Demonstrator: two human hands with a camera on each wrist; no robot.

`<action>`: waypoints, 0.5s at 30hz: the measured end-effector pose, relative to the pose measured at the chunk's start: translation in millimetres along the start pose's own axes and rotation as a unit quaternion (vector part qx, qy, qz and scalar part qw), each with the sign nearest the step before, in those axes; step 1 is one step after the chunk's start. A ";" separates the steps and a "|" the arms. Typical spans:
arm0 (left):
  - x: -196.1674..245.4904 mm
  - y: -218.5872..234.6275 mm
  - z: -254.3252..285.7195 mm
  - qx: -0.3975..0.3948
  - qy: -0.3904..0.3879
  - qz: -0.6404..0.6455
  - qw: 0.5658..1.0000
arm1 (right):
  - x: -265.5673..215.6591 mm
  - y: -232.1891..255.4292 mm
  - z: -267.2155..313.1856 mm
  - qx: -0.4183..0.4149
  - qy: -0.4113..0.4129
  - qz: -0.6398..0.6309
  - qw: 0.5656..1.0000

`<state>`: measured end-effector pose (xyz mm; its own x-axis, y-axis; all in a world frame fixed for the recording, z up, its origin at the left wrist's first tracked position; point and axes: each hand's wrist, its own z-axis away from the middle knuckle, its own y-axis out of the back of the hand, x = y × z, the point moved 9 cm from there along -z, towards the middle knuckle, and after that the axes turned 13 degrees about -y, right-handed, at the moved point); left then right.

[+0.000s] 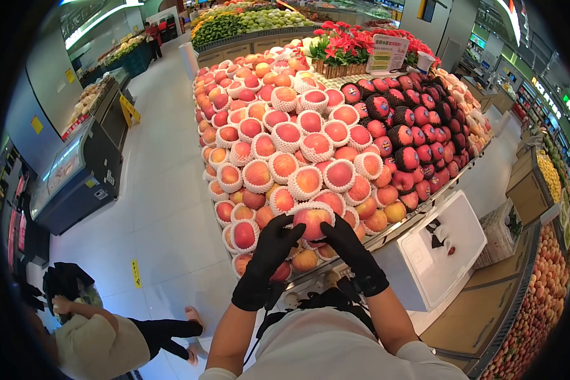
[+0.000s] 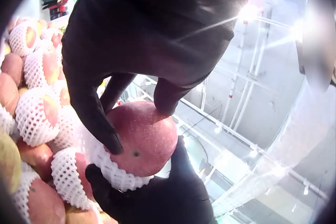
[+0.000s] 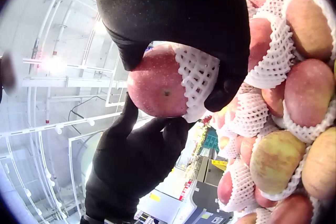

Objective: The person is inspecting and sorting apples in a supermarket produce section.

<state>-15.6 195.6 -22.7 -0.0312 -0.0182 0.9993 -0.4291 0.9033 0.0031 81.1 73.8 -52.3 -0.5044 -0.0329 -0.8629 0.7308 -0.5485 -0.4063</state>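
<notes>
Between my two black-gloved hands is a red apple (image 1: 312,223) partly wrapped in a white foam net (image 2: 113,172). My left hand (image 1: 275,244) grips it from the left, thumb and fingertips on its skin. From the right, my right hand (image 1: 348,246) holds the same apple, its fingers curled at the net side in the right wrist view. The apple's bare end with a small dark dimple shows in both wrist views. Just beneath and beyond the hands lies the heap of netted apples (image 1: 284,166).
Darker red apples in black nets (image 1: 418,136) fill the display's right side. Red flowers (image 1: 345,47) and a sign (image 1: 387,54) stand behind. A white foam box (image 1: 424,253) sits at the right. Another person (image 1: 101,329) is at the lower left, near a freezer case (image 1: 76,174).
</notes>
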 end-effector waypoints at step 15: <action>34.6 -0.5 4.6 0.150 -0.228 -0.111 0.956 | -16.2 6.0 4.1 0.076 0.134 0.078 0.985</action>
<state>-20.6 192.6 11.7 -0.2693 -0.4419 0.8557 -0.7080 0.6931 0.1351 91.8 67.7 -39.6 -0.2367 0.0831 -0.9680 0.7030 -0.6731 -0.2296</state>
